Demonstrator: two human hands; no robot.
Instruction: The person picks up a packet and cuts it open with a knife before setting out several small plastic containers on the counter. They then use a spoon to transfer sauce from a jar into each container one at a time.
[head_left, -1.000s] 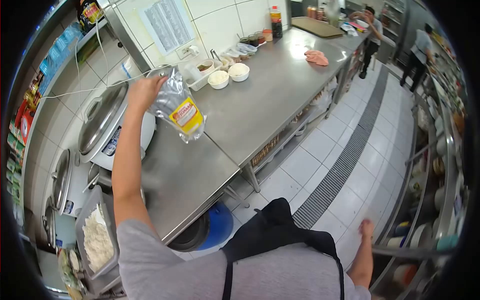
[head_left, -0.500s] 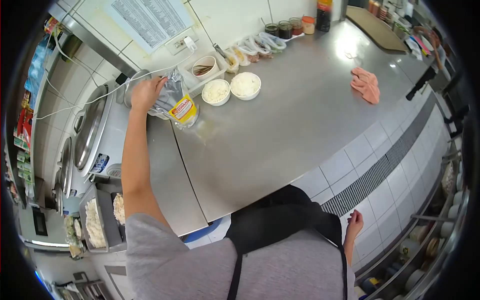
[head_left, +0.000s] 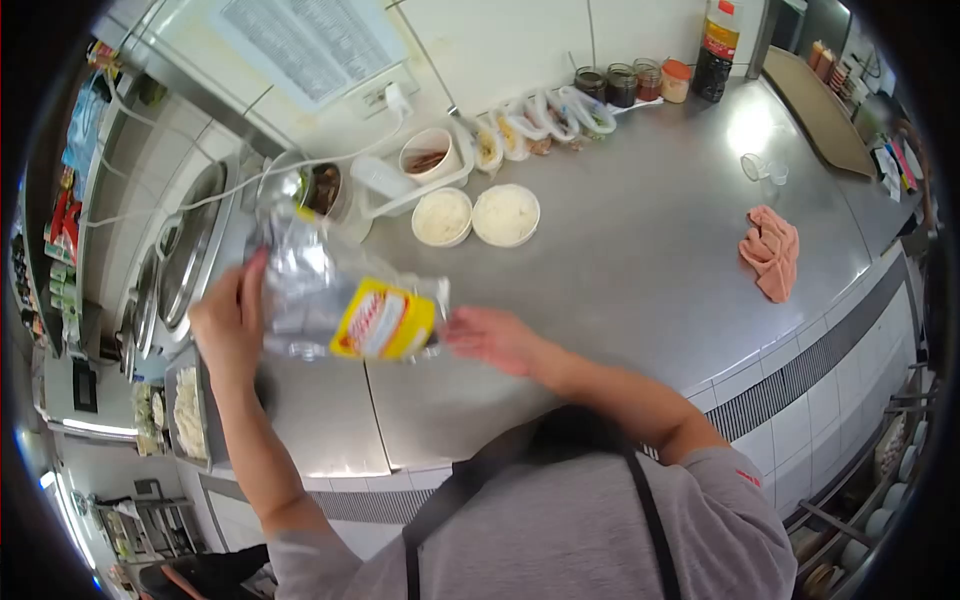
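My left hand (head_left: 228,310) is closed on the upper end of a silver foil bag (head_left: 300,290) with a yellow and red label. The bag hangs tilted over the steel counter, its label end toward the right. At that end my right hand (head_left: 495,340) has its fingers against the bag's edge, seemingly gripping it; motion blurs them a little. Beyond the bag stand two white bowls of what looks like white rice, a left bowl (head_left: 442,217) and a right bowl (head_left: 506,215), side by side.
A clear bin (head_left: 400,200) holds a white cup (head_left: 430,155) with brown strips. Several small plastic bags (head_left: 540,120) and jars (head_left: 621,85) line the wall by a dark bottle (head_left: 715,55). A pink cloth (head_left: 770,255) lies right. Large lidded pots (head_left: 195,245) stand left.
The foil bag has come from beside the bin toward my body, held in my left hand. My right hand has risen from my side to the bag's label end.
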